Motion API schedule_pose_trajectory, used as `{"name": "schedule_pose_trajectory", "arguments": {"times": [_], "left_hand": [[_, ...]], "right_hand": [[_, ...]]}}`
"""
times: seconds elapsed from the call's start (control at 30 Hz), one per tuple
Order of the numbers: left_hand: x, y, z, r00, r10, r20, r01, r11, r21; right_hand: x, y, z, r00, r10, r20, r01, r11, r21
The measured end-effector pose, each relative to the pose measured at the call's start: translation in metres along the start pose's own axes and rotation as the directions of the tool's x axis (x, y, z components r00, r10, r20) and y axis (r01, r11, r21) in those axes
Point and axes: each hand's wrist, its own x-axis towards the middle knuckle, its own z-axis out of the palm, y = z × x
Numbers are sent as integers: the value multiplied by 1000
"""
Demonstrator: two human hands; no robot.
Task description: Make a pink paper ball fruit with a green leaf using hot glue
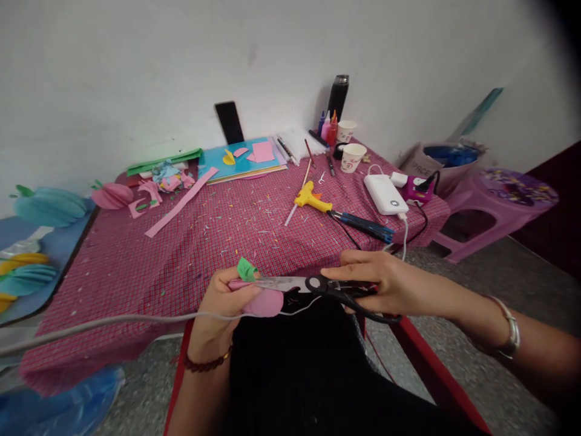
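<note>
My left hand (216, 312) pinches a pink paper piece (264, 303) with rounded edges, low in front of the table. A small green paper piece (246, 270) sticks up at its top, by my fingertips. My right hand (384, 281) has its fingers through the black handles of the scissors (313, 284). The blades point left, and their tips touch or overlap the papers beside my left thumb; whether they are cutting I cannot tell. A white cable (181, 317) runs across in front of my left hand.
On the checked tablecloth (200, 236) lie a yellow glue gun (313, 198), a pink paper strip (181, 203), a power bank (382, 194), paper cups (353, 158) and paper scraps. Paper pumpkins (49, 206) stand at the left. A pink stool (481, 206) is at the right.
</note>
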Motion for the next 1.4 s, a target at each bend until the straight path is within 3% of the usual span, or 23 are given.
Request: {"name": "schedule_pose_trajectory", "arguments": {"times": [0.4, 0.73, 0.9, 1.03, 1.13, 1.2, 1.3, 1.4], "left_hand": [[2, -7, -2, 997, -75, -31, 75, 997, -22], [2, -5, -3, 996, -36, -83, 25, 991, -131], [4, -7, -1, 998, -39, -48, 30, 984, -177], [1, -2, -3, 993, -58, -102, 47, 994, -104], [0, 0, -6, 992, -34, -118, 38, 999, 30], [0, 0, -8, 995, -2, -98, 11, 995, 96], [1, -3, -9, 998, -5, -70, 14, 991, 134], [0, -6, -8, 998, -53, -45, 58, 992, 110]], "right_hand": [[-3, 7, 4, 999, -30, -22, 30, 999, -27], [-6, 17, 2, 980, 148, -130, -154, 987, -38], [38, 38, 22, 939, 220, -263, -272, 945, -180], [86, 45, 37, 943, 139, -303, -216, 947, -237], [102, 28, 40, 944, 55, -327, -68, 997, -31], [104, 12, 41, 979, 21, -201, 32, 966, 258], [105, -5, 46, 999, 15, -32, 4, 842, 539], [111, -6, 52, 998, 53, -17, -32, 794, 606]]}}
